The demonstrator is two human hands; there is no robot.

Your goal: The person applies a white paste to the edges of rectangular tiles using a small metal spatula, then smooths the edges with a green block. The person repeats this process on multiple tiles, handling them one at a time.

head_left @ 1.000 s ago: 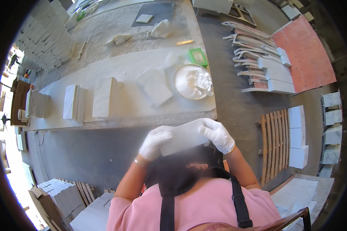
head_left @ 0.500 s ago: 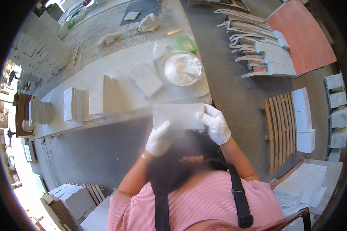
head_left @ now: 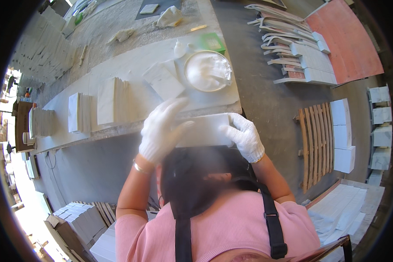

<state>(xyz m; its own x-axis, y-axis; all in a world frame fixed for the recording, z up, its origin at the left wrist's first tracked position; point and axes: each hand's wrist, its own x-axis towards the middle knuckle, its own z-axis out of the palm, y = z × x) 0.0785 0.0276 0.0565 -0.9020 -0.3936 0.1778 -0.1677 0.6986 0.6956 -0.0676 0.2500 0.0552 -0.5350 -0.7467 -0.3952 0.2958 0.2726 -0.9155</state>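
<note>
A white rectangular tile [head_left: 205,131] is held up in front of my body, near the table's edge. My right hand [head_left: 245,137], in a white knit glove, grips its right end with thumb in front. My left hand [head_left: 161,129], gloved too, has its fingers stretched and spread at the tile's left end, overlapping it in view; whether it touches is unclear. Just beyond stands a round tub [head_left: 185,72] of white powder or paste, with a pale flat piece in it. Left of the tub, two or so marbled tiles [head_left: 163,81] lie askew on the table [head_left: 139,107].
Upright rows of tiles [head_left: 107,102] line the table to the left. A white bottle [head_left: 179,50] and green box [head_left: 213,43] sit behind the tub. On the right floor are a wooden pallet [head_left: 316,144], white blocks [head_left: 343,126] and a red board [head_left: 347,41].
My left hand has let go of the tile's lower left side and risen up and left, fingers spreading. The right hand still grips the tile, which sits slightly higher.
</note>
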